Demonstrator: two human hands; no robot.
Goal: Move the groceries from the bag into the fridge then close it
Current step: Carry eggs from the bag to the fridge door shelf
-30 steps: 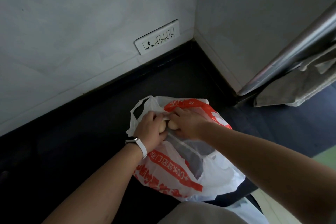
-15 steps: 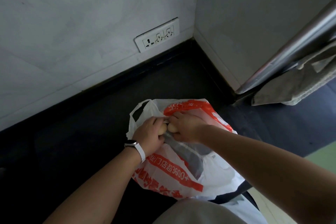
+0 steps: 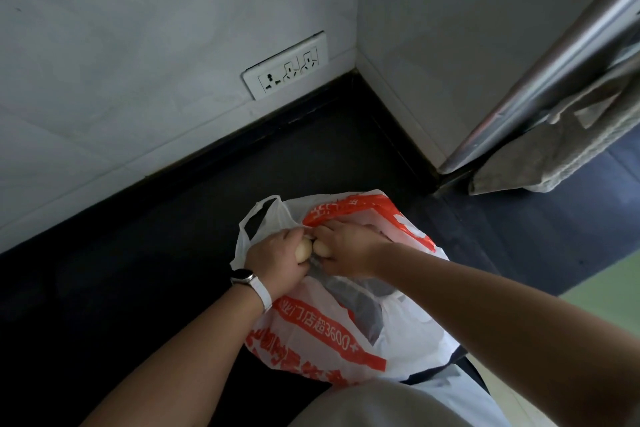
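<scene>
Bag: a white and orange plastic bag is laid on the dark desk, close to the body, with its mouth turned toward the wall corner
Left hand: the left hand is curled round a pale oval piece, taken for an egg by its shape, the left egg; a watch on a white strap is worn at the wrist
Right hand: the right hand is curled round a second pale piece, the right egg, of which only the rounded end is shown
Eggs to hands: each egg is enclosed in its own palm, the bare ends turned inward toward the other hand; the two ends are touching or just apart, over the bag's mouth
Long axis: each egg seems to be laid crosswise, pointing at the opposite hand, though most of it is hidden by fingers
Nearer hand: neither is favoured, since each egg is already gripped
Fridge: not plainly seen; a steel edge is seen at upper right, well apart from the bag, with a grey cloth hung beside it
Coming move: a lift clear of the bag's mouth is judged to be called for; the right arm is nearer the steel edge
Risk: the eggs may be knocked together; whether bag film is caught under the fingers cannot be told
Wall: a socket plate is set above the desk
</scene>
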